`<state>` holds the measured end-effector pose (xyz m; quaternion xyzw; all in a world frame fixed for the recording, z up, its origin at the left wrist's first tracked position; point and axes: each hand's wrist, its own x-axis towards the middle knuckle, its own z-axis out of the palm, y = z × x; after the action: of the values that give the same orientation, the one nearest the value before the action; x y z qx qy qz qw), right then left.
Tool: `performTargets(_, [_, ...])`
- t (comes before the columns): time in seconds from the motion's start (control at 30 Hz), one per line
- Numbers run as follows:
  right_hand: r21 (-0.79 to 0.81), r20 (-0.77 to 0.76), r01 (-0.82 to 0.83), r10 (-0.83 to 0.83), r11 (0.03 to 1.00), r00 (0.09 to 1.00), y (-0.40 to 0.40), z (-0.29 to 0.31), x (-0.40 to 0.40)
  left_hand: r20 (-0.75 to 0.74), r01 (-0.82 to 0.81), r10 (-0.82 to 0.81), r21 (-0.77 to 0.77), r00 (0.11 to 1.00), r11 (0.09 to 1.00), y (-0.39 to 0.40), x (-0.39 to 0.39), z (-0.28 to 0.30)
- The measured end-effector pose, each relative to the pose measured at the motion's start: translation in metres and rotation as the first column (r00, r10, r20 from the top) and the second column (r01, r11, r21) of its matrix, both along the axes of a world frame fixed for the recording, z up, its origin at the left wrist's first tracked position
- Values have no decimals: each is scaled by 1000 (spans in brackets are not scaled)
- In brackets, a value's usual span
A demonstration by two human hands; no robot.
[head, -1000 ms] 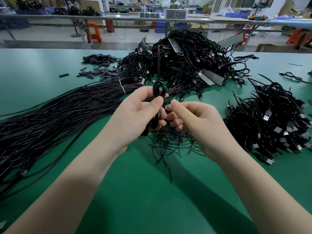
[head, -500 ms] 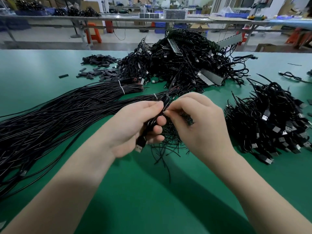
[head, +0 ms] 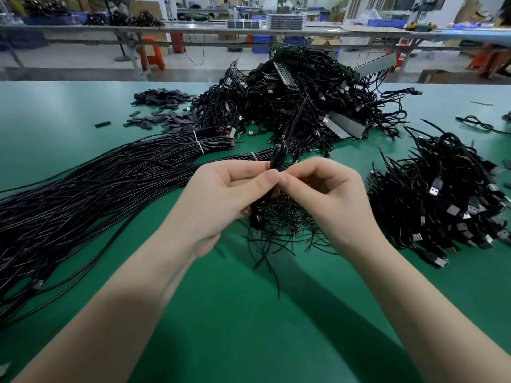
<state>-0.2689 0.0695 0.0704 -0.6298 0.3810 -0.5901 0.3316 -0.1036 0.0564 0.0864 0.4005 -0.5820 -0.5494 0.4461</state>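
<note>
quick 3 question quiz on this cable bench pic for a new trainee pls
1. True or false: the left hand grips the folded black cable while the right hand pinches at it.
2. Where does the heap of coiled USB cables lie?
A) right of the hands
B) left of the hands
C) on the floor
3. What colour is the table?

Key: 1 true; 2 A; 3 green.
</note>
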Motion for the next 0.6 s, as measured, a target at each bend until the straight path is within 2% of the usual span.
performTargets(0.13, [102, 170, -130, 112, 986, 979, 1, -2, 3, -26, 77, -76, 24, 997, 997, -1, 4, 3])
performTargets(0.27, [279, 247, -219, 151, 935, 957, -2, -4, -1, -28, 142, -141, 26, 990, 990, 0, 2, 1])
performTargets(0.33, [285, 301, -250, 161, 925, 940, -4, -5, -2, -15, 183, -182, 34, 983, 983, 2, 1, 1])
performTargets(0.47, [251, 230, -222, 165, 942, 959, -5, -5, -1, -24, 211, -210, 74, 977, 975, 0, 2, -1])
performTargets(0.53, [255, 262, -272, 205, 928, 943, -3, -5, 1, -23, 243, -242, 110, 970, 964, -3, 4, -1])
performTargets(0.6, [227, 217, -217, 168, 949, 961, -1, -2, 2, -2, 263, -265, 137, 964, 955, -6, 4, -5])
